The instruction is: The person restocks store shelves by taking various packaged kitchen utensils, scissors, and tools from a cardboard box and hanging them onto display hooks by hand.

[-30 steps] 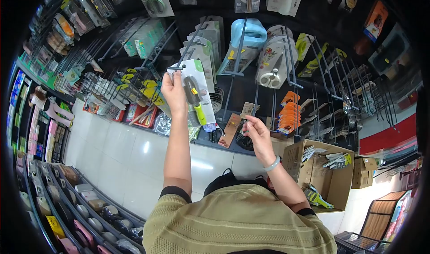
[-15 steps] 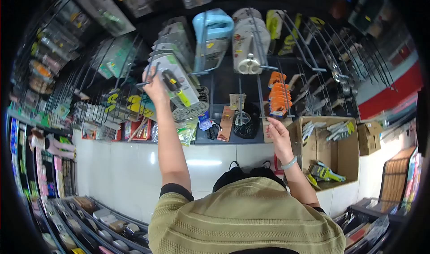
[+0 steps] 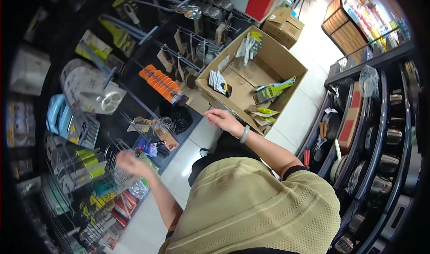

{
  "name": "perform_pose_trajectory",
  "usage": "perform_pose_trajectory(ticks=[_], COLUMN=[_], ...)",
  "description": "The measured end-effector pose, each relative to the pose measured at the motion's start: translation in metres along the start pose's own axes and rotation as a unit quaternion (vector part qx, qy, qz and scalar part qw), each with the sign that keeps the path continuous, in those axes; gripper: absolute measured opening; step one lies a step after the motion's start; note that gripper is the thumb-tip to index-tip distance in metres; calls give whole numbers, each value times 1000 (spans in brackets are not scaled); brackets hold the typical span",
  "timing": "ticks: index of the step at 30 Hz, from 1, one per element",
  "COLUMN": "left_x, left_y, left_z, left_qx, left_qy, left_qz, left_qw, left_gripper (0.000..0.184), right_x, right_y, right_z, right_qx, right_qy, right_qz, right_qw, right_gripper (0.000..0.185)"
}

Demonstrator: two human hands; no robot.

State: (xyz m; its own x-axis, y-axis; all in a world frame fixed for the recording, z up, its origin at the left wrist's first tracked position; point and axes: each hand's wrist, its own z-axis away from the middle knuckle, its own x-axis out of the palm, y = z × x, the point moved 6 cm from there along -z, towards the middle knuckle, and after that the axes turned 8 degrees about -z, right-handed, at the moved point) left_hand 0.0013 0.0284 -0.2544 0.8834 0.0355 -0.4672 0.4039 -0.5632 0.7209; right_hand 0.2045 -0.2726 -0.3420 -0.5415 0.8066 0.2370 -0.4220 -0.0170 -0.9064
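Note:
My left hand (image 3: 135, 165) is smeared by motion in front of the rack, near round metal strainers (image 3: 115, 164) and carded packs with lime-green handles (image 3: 88, 160). Its finger pose is unclear, and I can see nothing in it. My right hand (image 3: 224, 120), with a bracelet at the wrist, hovers by the near left edge of an open cardboard box (image 3: 286, 77). Its fingers are loosely bent, slightly apart and hold nothing. Inside the box lie green-handled packaged tools (image 3: 274, 91), white carded packs (image 3: 218, 82) and grey-and-green packaged pieces (image 3: 249, 47).
Metal hooks on the rack carry orange items (image 3: 162, 84), scissors on white cards (image 3: 109, 100) and blue plastic goods (image 3: 60, 117). A black bag (image 3: 180, 118) rests on the bottom shelf. A closed carton (image 3: 283, 26) stands behind the box. Shelves of pans (image 3: 354, 173) line the right.
The view has swung right toward the cardboard box. My left hand has come away from the hanging green-handled pack. My right hand stays close to the box.

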Motion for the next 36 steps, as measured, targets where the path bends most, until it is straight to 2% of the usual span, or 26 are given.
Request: perform_pose_trajectory(ticks=[1, 2, 3, 4, 5, 6, 7, 10, 11, 14, 15, 17, 20, 22, 24, 27, 28, 30, 32, 33, 36], left_x=[29, 57, 98, 114, 133, 146, 156, 174, 179, 194, 197, 206, 219, 229, 240, 251, 253, 261, 268, 271, 278], left_y=[9, 9, 50, 70, 76, 98, 109, 134, 140, 135, 137, 137, 143, 153, 153, 149, 148, 139, 134, 129, 127], left_z=[28, 51, 83, 97, 116, 123, 133, 146, 147, 163, 167, 179, 193, 201, 213, 227, 231, 239, 244, 247, 250], left_qx=[-68, -37, 12, 19, 24, 102, 169, 246, 229, 170, 158, 184, 194, 201, 252, 308, 325, 325, 312, 304, 284], left_qy=[-124, -214, -370, -447, -501, -552, -556, -578, -595, -618, -628, -637, -664, -668, -666, -654, -649, -650, -660, -664, -692], left_qz=[99, 125, 96, 47, 77, 60, 81, 52, 40, 44, 47, 51, 37, 33, -21, -74, -85, -85, -76, -71, -106], left_qw=[985, 968, 924, 893, 862, 825, 810, 776, 770, 766, 760, 747, 721, 716, 702, 687, 683, 681, 679, 680, 655], left_gripper=[17, 15, 16, 19, 23, 25, 27, 28, 28, 28, 31, 33, 40, 42, 45, 46, 46, 43, 42, 42, 44], right_x=[-12, -29, -62, -93, -117, -137, -150, -166, -163, -182, -190, -208, -256, -286, -311, -352, -371, -409, -432, -397, -394], right_y=[6, 13, 31, 48, 56, 63, 61, 37, 17, 34, 34, 34, 49, 48, 48, 40, 54, 93, 149, 110, 125], right_z=[1, -1, -9, -19, -27, -34, -41, -62, -64, -99, -106, -119, -152, -160, -157, -132, -123, -98, -77, -45, -24], right_qx=[2, -3, 10, 20, 14, 8, 3, 7, -29, -78, -91, -115, -132, -59, 9, 63, 67, 55, 39, 82, 155], right_qy=[11, 37, 87, 134, 164, 193, 221, 217, 209, 209, 241, 305, 349, 358, 376, 401, 452, 587, 641, 729, 791], right_qz=[-10, -9, -31, -47, -7, 33, 73, 184, 232, 248, 249, 251, 280, 281, 290, 302, 307, 104, -176, -175, -171], right_qw=[1000, 999, 996, 990, 986, 981, 973, 959, 950, 943, 933, 912, 885, 889, 880, 863, 835, 801, 746, 656, 567], right_gripper=[27, 24, 24, 24, 25, 26, 27, 32, 28, 28, 30, 34, 39, 40, 40, 40, 42, 47, 52, 60, 69])
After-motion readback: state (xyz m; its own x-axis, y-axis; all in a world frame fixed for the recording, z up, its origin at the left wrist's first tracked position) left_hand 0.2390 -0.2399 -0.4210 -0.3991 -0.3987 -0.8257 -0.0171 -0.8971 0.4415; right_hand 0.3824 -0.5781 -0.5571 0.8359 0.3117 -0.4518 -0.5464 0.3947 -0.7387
